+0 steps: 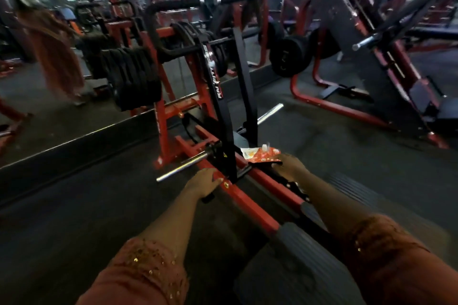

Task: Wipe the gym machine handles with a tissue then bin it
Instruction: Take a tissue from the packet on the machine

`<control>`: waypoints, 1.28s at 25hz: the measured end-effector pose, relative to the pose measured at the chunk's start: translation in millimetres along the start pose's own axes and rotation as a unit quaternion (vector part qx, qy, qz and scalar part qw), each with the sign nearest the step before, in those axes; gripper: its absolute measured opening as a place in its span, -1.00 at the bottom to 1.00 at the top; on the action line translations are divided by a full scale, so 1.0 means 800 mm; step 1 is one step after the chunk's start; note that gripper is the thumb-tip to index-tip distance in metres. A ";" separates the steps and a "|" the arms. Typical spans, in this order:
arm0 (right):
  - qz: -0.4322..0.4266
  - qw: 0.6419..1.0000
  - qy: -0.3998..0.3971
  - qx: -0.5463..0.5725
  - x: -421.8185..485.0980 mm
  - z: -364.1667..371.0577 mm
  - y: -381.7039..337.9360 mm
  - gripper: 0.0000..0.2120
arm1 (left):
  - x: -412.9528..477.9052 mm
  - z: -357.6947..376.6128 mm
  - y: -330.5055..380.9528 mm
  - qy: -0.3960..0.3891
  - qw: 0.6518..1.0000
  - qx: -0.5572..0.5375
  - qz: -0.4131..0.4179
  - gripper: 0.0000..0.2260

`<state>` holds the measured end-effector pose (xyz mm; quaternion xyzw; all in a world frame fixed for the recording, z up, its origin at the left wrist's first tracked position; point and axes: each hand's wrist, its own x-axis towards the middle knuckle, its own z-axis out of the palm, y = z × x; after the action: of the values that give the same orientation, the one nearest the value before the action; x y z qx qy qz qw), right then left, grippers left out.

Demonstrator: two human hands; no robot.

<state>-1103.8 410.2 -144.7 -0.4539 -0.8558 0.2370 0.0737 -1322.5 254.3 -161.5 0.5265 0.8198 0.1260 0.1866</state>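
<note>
Down at the machine's base, both hands are low beside the black upright point(223, 119).

- right hand point(288, 164): grips the tissue pack point(262, 156), fingers curled under its near edge.
- Pack is a soft orange-red wrapper with a white patch at its left end, lying roughly flat. A bit of white tissue point(265, 147) sticks up from the top.
- Pack sits just right of the upright, above the red base rail point(247, 203). Can't tell if it touches the frame.
- left hand point(203, 182): lies on the rail just left of the upright, fingers fairly straight, wrapped round nothing. Fingertips are near a bolt point(226, 184).
- Chrome peg point(183, 167) juts out just beyond that hand.
- Handles point(173, 5): black padded bar at the top of the machine, well apart from both hands.
- Motion blur makes the print on the pack unreadable.
</note>
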 end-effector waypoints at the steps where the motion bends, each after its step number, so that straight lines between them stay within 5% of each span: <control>1: 0.018 1.000 0.001 0.009 0.017 0.008 -0.001 -0.62 | 0.028 -0.002 -0.010 -0.016 1.000 0.004 0.011 -0.53; 12: 0.230 0.970 0.026 0.069 0.175 0.090 0.019 -0.68 | 0.288 0.013 -0.098 -0.161 0.985 -0.002 0.066 -0.53; 17: 0.236 0.968 0.013 0.082 0.288 0.115 0.042 -0.67 | 0.396 0.041 -0.110 -0.176 0.982 -0.018 0.064 -0.55; 22: 0.328 0.927 0.063 0.171 0.422 0.147 0.101 -0.65 | 0.509 0.079 -0.099 -0.214 0.976 -0.017 0.042 -0.56; 28: 0.208 0.977 -0.052 0.011 0.512 0.171 0.150 -0.50 | 0.590 0.107 -0.069 -0.244 0.968 -0.011 0.056 -0.56; 32: 0.165 0.983 -0.076 -0.017 0.528 0.174 0.163 -0.67 | 0.608 0.130 -0.063 -0.259 0.964 -0.015 0.060 -0.55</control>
<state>-1298.3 768.2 -366.1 -0.5706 -0.7760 0.2657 -0.0396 -1500.4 677.4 -359.6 0.5867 0.7081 0.0088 0.3929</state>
